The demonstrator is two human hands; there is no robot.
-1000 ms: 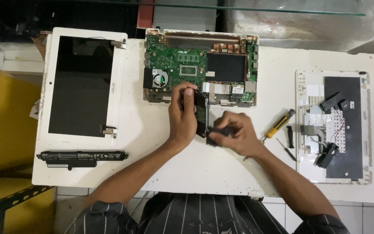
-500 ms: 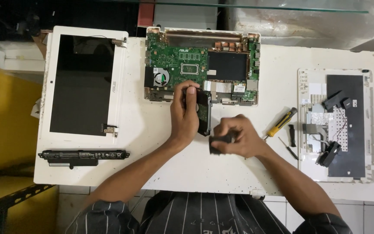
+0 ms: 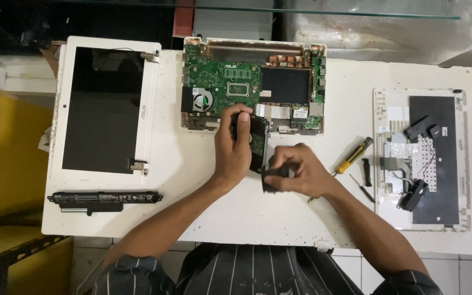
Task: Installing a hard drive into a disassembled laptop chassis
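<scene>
A dark hard drive (image 3: 257, 143) stands tilted on the white table (image 3: 203, 207), just below the opened laptop base (image 3: 252, 87), with the left hand (image 3: 235, 143) clamped around it. The right hand (image 3: 297, 170) pinches a small black bracket (image 3: 275, 176) at the drive's lower end; a yellow-handled screwdriver (image 3: 353, 155) lies just beside it.

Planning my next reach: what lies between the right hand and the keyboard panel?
In the head view, a yellow-handled screwdriver and small dark tools lie between the right hand and keyboard panel.

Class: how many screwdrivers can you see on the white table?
2. A yellow-handled screwdriver lies just right of the right hand; a thin dark screwdriver lies below it, beside the keyboard panel. Others may be hidden under the hands.
</scene>
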